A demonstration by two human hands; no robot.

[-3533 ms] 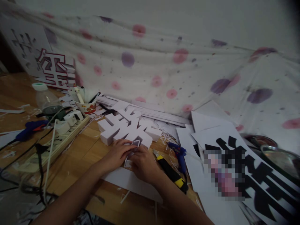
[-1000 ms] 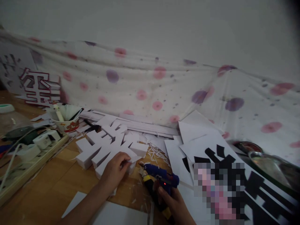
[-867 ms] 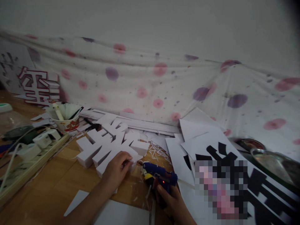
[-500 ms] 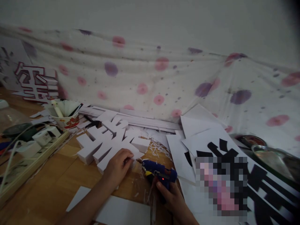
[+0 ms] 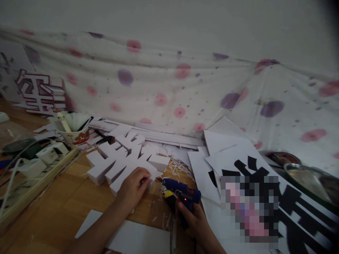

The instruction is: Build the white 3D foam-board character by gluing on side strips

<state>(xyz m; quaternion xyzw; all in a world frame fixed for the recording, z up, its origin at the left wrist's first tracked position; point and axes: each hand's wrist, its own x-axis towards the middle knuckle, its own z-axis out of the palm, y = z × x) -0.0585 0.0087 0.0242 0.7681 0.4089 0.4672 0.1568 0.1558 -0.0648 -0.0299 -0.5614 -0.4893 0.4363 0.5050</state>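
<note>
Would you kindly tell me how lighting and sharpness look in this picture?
Head view: dim, flat light, no glare; left hand on the white foam character and right hand gripping the blue glue gun read clearly; the far left blurs, top right corner darkens.

The glue gun (image 5: 182,192) is glossy blue plastic. At its 10 o'clock, the cut-out character (image 5: 119,163) looks matt white board.

the left hand (image 5: 134,188) and right hand (image 5: 192,218) are bare. both forearms (image 5: 100,229) are bare too, as far as the bottom edge shows them.
</note>
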